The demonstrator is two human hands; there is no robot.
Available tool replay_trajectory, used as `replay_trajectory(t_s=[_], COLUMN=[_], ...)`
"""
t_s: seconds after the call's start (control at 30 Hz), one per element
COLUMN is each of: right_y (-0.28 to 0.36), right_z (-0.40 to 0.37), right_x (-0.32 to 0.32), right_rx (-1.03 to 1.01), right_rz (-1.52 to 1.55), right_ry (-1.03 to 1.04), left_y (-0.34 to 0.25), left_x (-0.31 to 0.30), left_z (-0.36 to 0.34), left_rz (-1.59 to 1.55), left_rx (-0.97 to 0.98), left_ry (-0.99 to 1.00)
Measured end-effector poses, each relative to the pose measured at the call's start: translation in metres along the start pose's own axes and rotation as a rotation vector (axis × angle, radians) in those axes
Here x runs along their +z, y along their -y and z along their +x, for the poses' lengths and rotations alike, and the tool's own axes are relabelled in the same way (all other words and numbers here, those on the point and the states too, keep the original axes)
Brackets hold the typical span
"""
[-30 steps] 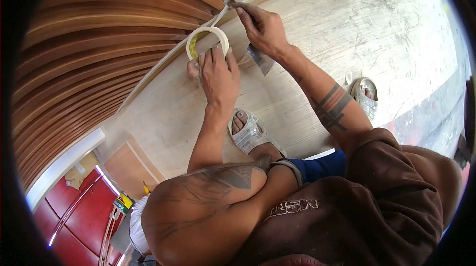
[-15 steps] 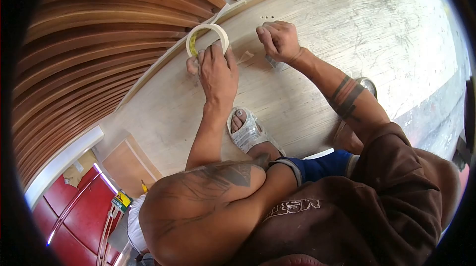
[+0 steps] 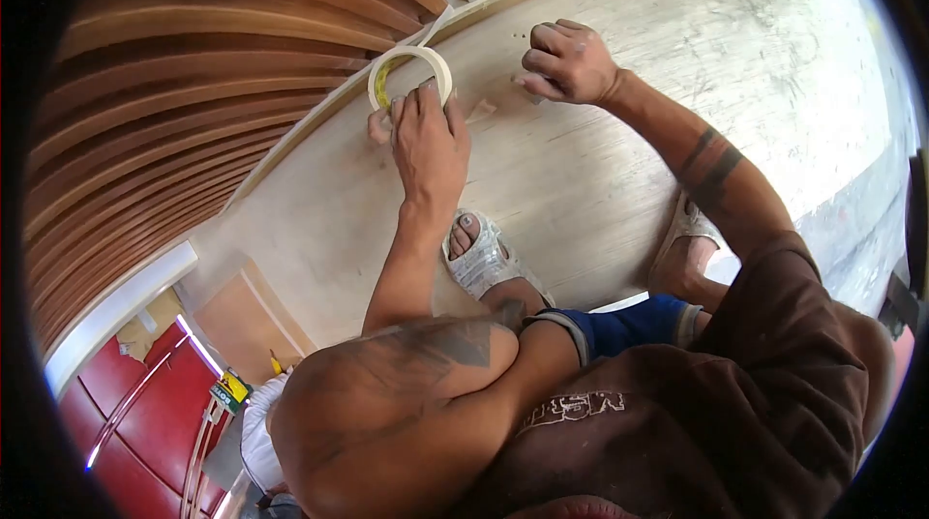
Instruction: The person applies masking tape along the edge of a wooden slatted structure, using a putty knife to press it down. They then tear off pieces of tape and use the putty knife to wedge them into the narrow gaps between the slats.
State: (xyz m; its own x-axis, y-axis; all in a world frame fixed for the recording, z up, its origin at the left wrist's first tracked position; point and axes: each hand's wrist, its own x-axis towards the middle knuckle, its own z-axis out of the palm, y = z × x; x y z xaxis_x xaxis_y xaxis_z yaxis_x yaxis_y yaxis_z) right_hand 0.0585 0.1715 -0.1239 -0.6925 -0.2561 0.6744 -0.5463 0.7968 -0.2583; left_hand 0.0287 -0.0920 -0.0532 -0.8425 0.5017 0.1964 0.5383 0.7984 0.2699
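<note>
A roll of masking tape point(image 3: 440, 69), cream with a yellow inner core, is gripped in my left hand point(image 3: 429, 147), the thumb below it and the fingers at its near rim. A strip of tape point(image 3: 434, 28) runs from the roll up to the ledge at the foot of the slats. My right hand point(image 3: 576, 64) is closed in the air to the right of the roll. A small greyish edge shows under its fingers, but I cannot tell what it is.
Curved wooden slats point(image 3: 223, 74) line the left and top, with a pale ledge point(image 3: 290, 137) along their base. Beneath me is a scuffed pale wood board point(image 3: 581, 200) where my sandalled foot point(image 3: 479, 253) stands. A yellow-green box point(image 3: 230, 390) is at lower left, near red panels point(image 3: 126, 422).
My right hand has moved up and to the right, turning so its knuckles show differently. The left hand and tape roll have barely shifted.
</note>
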Motion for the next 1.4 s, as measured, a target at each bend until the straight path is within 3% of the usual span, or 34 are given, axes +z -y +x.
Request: replay_trajectory(t_s=[0.1, 0.13, 0.23, 0.27, 0.37, 0.47, 0.5, 0.53, 0.6, 0.67, 0.8, 0.87, 0.9, 1.03, 1.1, 1.2, 1.4], right_y=[-0.001, -0.003, -0.004, -0.006, -0.01, -0.012, -0.007, -0.005, 0.0, 0.008, 0.03, 0.039, 0.041, 0.04, 0.04, 0.041, 0.041], right_z=[-0.001, -0.003, 0.002, 0.007, 0.026, 0.056, 0.062, 0.063, 0.065, 0.065, 0.05, 0.048, 0.047, 0.049, 0.055, 0.063, 0.061], right_x=[-0.017, -0.02, -0.036, -0.038, -0.048, -0.062, -0.065, -0.063, -0.057, -0.05, -0.028, -0.022, -0.017, -0.005, -0.004, -0.009, 0.01], right_rx=[-0.038, -0.042, -0.11, -0.104, 0.03, 0.147, 0.296, 0.294, 0.244, 0.19, 0.321, 0.489, 0.606, 0.686, 0.533, 0.531, 0.486], right_rz=[0.047, 0.049, 0.133, 0.132, 0.181, 0.276, 0.434, 0.438, 0.528, 0.471, 0.347, 0.37, 0.375, 0.482, 0.464, 0.313, 0.306], right_ry=[0.259, 0.258, 0.568, 0.566, 0.86, 0.9, 0.702, 0.702, 0.229, 0.143, -0.109, -0.272, -0.296, -0.343, -0.416, -0.31, -0.335], left_y=[-0.001, -0.003, -0.003, -0.003, -0.002, -0.003, -0.004, -0.004, -0.004, -0.004, -0.006, -0.006, -0.005, -0.002, -0.001, -0.002, -0.002], left_x=[0.0, -0.002, -0.002, -0.001, -0.002, -0.002, -0.002, -0.002, -0.003, -0.001, -0.005, -0.002, -0.003, -0.001, -0.001, 0.0, 0.0], left_z=[-0.002, -0.002, -0.001, -0.001, 0.0, 0.0, 0.0, 0.0, -0.003, -0.002, 0.0, 0.0, -0.001, 0.0, -0.001, 0.0, -0.001], left_rz=[-0.013, -0.007, 0.013, 0.024, 0.026, 0.037, 0.038, 0.035, 0.035, 0.037, 0.033, 0.058, 0.059, 0.037, 0.024, 0.009, 0.037], left_rx=[0.007, -0.002, -0.005, 0.0, 0.003, 0.011, 0.009, 0.009, 0.003, 0.024, -0.025, -0.004, -0.003, -0.003, -0.01, -0.025, 0.039], left_ry=[0.0, 0.012, 0.018, 0.01, 0.008, -0.01, -0.008, -0.011, -0.01, -0.023, 0.044, -0.018, -0.015, 0.006, 0.01, 0.019, -0.058])
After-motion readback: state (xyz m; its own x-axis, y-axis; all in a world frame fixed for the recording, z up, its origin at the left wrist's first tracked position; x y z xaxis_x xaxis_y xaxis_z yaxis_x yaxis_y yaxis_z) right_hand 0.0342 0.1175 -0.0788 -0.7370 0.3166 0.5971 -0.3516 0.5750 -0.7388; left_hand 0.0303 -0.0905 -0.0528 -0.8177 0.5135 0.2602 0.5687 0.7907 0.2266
